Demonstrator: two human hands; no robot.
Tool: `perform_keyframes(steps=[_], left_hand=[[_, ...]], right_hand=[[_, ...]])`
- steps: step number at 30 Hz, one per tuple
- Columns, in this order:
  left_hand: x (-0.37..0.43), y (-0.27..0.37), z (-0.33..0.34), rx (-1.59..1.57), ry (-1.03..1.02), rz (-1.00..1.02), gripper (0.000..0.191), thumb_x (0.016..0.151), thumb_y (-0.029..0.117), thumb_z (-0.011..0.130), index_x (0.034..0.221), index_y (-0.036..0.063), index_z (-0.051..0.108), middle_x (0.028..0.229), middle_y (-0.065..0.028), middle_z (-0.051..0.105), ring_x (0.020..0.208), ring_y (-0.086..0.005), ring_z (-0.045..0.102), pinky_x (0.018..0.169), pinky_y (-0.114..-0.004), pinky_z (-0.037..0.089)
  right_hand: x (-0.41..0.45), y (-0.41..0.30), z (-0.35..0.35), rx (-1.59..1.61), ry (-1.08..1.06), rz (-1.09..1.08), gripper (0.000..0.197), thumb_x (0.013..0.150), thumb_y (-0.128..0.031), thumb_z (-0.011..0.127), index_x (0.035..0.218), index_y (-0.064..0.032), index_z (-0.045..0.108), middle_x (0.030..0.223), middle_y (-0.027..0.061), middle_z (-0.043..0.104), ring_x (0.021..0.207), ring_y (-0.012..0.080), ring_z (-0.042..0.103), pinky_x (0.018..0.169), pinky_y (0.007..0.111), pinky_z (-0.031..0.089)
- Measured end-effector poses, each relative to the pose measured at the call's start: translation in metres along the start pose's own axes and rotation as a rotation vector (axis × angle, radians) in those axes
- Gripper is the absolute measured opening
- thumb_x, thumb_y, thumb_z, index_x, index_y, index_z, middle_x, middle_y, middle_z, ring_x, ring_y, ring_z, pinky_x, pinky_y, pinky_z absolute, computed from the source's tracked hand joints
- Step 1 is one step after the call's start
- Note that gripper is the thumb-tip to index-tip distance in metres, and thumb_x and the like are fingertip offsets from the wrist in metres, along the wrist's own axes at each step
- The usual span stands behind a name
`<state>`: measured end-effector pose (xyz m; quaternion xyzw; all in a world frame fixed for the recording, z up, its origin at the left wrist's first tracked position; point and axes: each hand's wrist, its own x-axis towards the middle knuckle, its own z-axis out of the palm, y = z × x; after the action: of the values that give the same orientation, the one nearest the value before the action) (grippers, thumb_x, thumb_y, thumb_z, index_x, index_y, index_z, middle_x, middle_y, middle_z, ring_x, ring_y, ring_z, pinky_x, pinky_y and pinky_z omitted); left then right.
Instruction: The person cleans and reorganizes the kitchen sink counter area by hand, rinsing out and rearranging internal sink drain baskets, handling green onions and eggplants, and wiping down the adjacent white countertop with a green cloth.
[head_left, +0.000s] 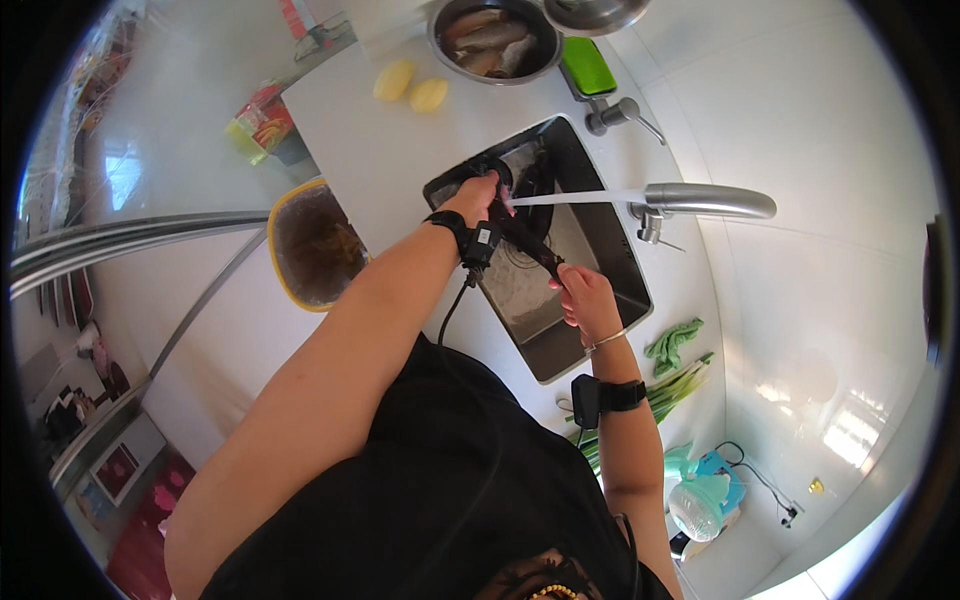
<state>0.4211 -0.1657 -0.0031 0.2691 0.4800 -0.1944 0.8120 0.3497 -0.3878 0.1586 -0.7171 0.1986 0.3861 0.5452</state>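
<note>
A long dark eggplant (529, 241) is held slantwise over the stainless steel sink (574, 351). Its far end is in my left hand (478, 196), where the water stream (574, 199) from the faucet (701, 199) lands. My right hand (589, 296) grips the stem end, near the sink's right side. Beyond the held one, at least one more dark eggplant (538, 180) lies in the sink. My left fingers are partly hidden by the hand itself and the water.
Two peeled potatoes (394, 80) and a metal bowl (555, 60) of fish pieces stand beyond the sink. A green sponge (589, 66) sits by a soap dispenser (616, 114). Right are a green cloth (673, 345) and scallions (679, 386). A lined trash bin (274, 251) stands left, below the counter.
</note>
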Motion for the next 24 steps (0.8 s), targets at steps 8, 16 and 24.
perform_keyframes(steps=[8, 16, 24], left_hand=[[0.019, -0.006, -0.015, -0.080, -0.171, -0.091, 0.025, 0.106, 0.023, 0.045, 0.093, 0.0049, 0.056, 0.087, -0.0119, 0.057, 0.083, -0.0331, 0.059, 0.080, -0.051, 0.052], [0.035, -0.016, -0.011, 0.241, 0.031, 0.319, 0.039, 0.104, 0.032, 0.054, 0.071, 0.0107, 0.053, 0.065, -0.0053, 0.048, 0.067, -0.0246, 0.054, 0.065, -0.046, 0.051], [0.006, -0.044, -0.008, -0.059, -0.097, 0.046, 0.017, 0.103, 0.018, 0.054, 0.104, 0.0012, 0.056, 0.095, -0.0146, 0.054, 0.084, -0.0329, 0.063, 0.080, -0.055, 0.058]], right_hand=[[0.024, 0.075, -0.037, -0.075, 0.091, -0.158, 0.028, 0.096, -0.028, 0.064, 0.093, -0.0005, 0.066, 0.067, 0.0060, 0.061, 0.056, 0.0151, 0.056, 0.053, 0.030, 0.045], [-0.001, 0.056, -0.020, -0.521, 0.292, -0.445, 0.025, 0.092, -0.025, 0.068, 0.105, -0.0036, 0.067, 0.084, 0.0180, 0.068, 0.077, 0.0330, 0.068, 0.071, 0.040, 0.052], [0.014, 0.031, 0.028, -0.853, 0.425, -0.770, 0.034, 0.086, -0.022, 0.073, 0.113, -0.0056, 0.062, 0.095, 0.0148, 0.066, 0.084, 0.0366, 0.066, 0.071, 0.045, 0.053]])
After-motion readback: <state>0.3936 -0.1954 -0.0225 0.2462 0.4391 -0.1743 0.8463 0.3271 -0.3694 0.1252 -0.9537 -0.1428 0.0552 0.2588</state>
